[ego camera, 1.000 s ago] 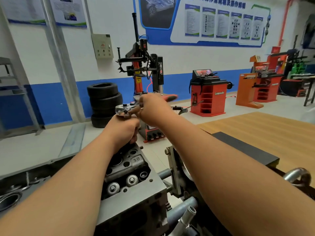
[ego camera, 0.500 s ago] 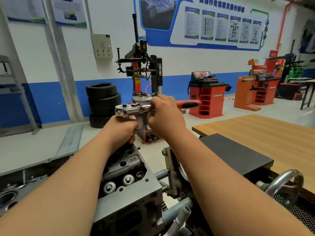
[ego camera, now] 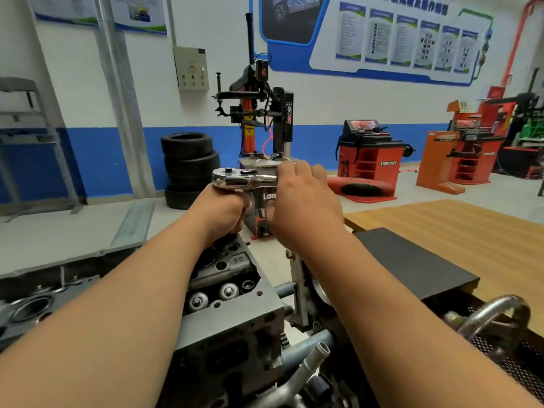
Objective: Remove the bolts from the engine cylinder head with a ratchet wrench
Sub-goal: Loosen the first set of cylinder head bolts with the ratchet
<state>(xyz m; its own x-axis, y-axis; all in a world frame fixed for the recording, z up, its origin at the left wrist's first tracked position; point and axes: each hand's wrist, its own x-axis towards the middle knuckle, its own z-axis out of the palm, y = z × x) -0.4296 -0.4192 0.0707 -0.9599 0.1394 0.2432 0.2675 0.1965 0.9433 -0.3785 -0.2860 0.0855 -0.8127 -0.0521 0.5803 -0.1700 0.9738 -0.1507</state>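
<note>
I'm gripping the chrome ratchet wrench (ego camera: 235,178) with my left hand (ego camera: 221,210) and right hand (ego camera: 306,207), bolts seemingly remaining in the grey metal cylinder head (ego camera: 232,307).

"power" runs down the black column of the tyre changer (ego camera: 283,119). Right of it, a red wheel balancer (ego camera: 368,164) reads "Lanpody". In front of it, the cylinder head (ego camera: 235,262) is stamped "3D".

Head-worn camera faces forward, close above the cylinder head (ego camera: 237,260)
</note>
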